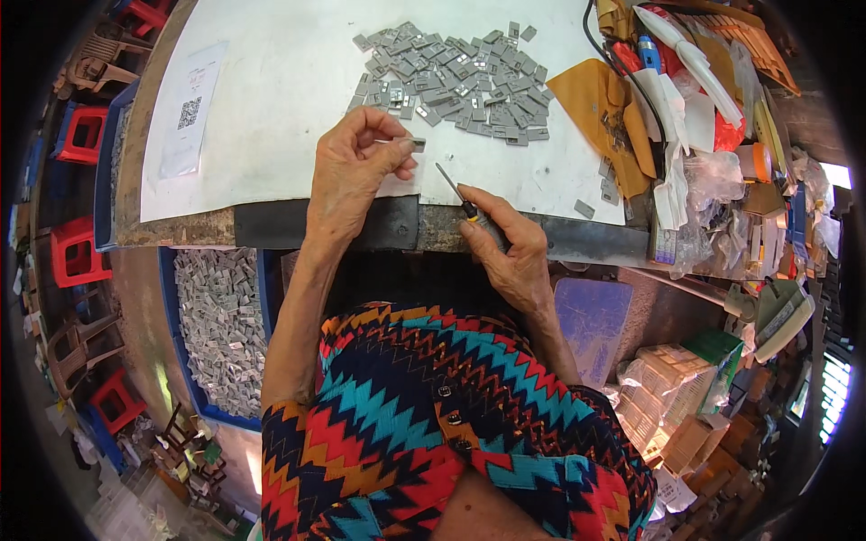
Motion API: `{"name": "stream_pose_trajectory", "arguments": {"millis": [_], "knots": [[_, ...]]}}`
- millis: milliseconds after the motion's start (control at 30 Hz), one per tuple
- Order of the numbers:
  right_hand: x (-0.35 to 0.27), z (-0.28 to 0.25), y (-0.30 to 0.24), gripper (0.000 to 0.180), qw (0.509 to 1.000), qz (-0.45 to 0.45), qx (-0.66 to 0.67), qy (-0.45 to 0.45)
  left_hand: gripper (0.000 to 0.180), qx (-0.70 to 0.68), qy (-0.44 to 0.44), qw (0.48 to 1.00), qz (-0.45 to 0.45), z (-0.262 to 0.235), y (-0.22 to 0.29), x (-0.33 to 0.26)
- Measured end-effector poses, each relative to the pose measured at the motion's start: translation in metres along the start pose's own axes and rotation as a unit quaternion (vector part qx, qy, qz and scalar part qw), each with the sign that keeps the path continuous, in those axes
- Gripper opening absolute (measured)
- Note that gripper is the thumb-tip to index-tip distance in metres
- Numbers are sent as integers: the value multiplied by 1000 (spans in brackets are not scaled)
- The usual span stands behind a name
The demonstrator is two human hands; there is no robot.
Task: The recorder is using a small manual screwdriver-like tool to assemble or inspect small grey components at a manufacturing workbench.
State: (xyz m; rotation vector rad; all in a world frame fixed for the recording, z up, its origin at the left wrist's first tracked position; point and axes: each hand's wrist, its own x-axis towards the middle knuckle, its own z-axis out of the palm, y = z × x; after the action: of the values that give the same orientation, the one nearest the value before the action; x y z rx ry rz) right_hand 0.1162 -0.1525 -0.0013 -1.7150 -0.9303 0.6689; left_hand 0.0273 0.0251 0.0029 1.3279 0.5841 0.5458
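Between the thumb and fingertips of my left hand (356, 162) is a small grey rectangular piece (418, 144), held above the white sheet (271, 117) on the table. My right hand (512, 242) is closed around the handle of a screwdriver (468, 207), dark with a yellow band. Its thin metal shaft slants up and left, its tip apart from the piece. Beyond both hands lies a heap of similar grey rectangular pieces (460, 77), some with shiny metal parts. A few loose pieces (585, 209) lie to the right, near the table edge.
Below the table at left stands a blue bin (171, 298) full of small grey pieces. A printed paper strip (194, 113) lies at the left. Brown paper (586, 95), plastic bags (713, 189) and a black cable (642, 90) crowd the right side. Red stools (77, 252) stand far left.
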Motion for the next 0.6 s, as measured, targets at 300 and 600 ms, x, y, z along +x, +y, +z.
{"name": "stream_pose_trajectory", "arguments": {"millis": [300, 600], "knots": [[4, 6, -3, 33, 999, -31, 14, 8, 18, -172, -41, 980, -95, -2, -8, -13], [6, 5, -11, 34, 999, 1, 36, 6, 20, -219, -35, 968, -115, 7, -9, -21]]}}
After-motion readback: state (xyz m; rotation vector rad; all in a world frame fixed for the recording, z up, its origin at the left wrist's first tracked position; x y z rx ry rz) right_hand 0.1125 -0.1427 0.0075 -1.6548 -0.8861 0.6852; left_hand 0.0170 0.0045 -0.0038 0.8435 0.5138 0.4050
